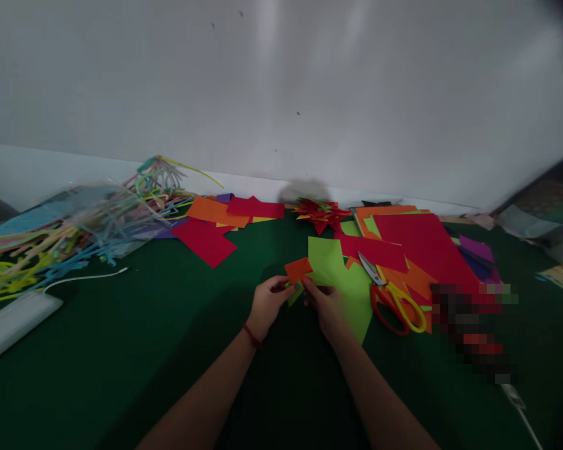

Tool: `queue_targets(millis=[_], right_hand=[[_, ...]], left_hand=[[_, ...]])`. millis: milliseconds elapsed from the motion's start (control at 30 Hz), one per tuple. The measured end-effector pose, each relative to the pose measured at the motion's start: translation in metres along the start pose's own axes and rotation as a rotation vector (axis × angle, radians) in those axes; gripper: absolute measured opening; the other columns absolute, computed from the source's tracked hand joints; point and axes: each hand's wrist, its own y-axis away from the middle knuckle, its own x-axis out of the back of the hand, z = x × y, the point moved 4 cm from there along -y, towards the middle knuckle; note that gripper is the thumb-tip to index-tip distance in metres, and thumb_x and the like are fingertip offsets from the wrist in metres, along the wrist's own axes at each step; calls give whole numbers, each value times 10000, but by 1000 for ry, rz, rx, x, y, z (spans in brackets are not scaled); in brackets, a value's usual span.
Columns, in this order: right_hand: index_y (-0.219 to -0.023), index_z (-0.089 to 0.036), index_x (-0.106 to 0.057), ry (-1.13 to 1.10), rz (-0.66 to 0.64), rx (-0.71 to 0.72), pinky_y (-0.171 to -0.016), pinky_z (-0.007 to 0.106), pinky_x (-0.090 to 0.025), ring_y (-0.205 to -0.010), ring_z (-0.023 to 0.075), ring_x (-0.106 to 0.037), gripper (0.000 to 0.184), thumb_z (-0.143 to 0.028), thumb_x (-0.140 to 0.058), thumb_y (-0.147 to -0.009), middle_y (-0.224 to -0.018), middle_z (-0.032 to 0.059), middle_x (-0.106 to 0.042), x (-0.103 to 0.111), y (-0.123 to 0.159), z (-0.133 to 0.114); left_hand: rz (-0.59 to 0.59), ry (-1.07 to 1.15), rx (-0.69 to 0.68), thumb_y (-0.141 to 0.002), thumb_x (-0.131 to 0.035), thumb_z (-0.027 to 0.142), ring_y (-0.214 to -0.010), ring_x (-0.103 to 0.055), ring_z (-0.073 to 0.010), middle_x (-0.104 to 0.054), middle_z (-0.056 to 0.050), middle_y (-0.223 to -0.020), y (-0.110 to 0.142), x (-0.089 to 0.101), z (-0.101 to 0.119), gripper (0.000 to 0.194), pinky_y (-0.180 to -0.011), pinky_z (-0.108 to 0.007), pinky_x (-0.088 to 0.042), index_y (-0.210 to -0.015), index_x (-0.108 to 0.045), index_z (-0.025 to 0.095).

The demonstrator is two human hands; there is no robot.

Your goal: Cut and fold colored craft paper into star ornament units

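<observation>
Between my two hands is a small orange piece of paper (299,269), with a small green piece of paper (294,295) just below it. My left hand (268,302), with a dark red band at the wrist, pinches the papers from the left. From the right, the fingertips of my right hand (327,305) close on the orange piece's lower edge. Whether the two pieces are joined is hidden by the fingers. A larger light green sheet (356,294) lies beside and partly under my right hand. Scissors (394,301) with red and yellow handles rest on the papers to the right.
Behind my hands sits a spiky cluster of red, orange and green paper (318,214). Red sheets (413,240) pile up at the right. Loose red paper (204,242) and pipe cleaners (79,231) lie left, near a white device (21,319). A white wall borders the green table (136,369).
</observation>
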Motion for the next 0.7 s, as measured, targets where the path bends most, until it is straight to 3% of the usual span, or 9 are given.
queue_targets(millis=[267, 467, 700], right_hand=[[-648, -201, -597, 16, -63, 12, -465, 243, -394, -501, 111, -466, 185, -373, -663, -676, -605, -20, -530, -1, -6, -6], [-716, -198, -647, 46, -111, 48, -489, 243, -408, -562, 124, -537, 175, -370, -654, -686, -702, 13, -625, -4, -6, 0], [-760, -175, -630, 66, -94, 83, -476, 249, -437, -526, 122, -541, 247, -411, -643, -686, -673, 12, -617, -5, -4, -5]], left_hand=[[-31, -51, -59, -699, -639, 291, -761, -604, -150, -657, -44, -847, -10, -2, -3, 226, -708, -278, -470, -867, -619, 141], [-64, -80, -89, -677, -659, 232, -839, -604, -165, -652, -64, -954, -10, -3, -4, 292, -739, -285, -473, -951, -605, 146], [-75, -15, -42, -718, -626, 296, -719, -628, -159, -668, -47, -826, -10, -4, -11, 252, -675, -288, -497, -910, -616, 133]])
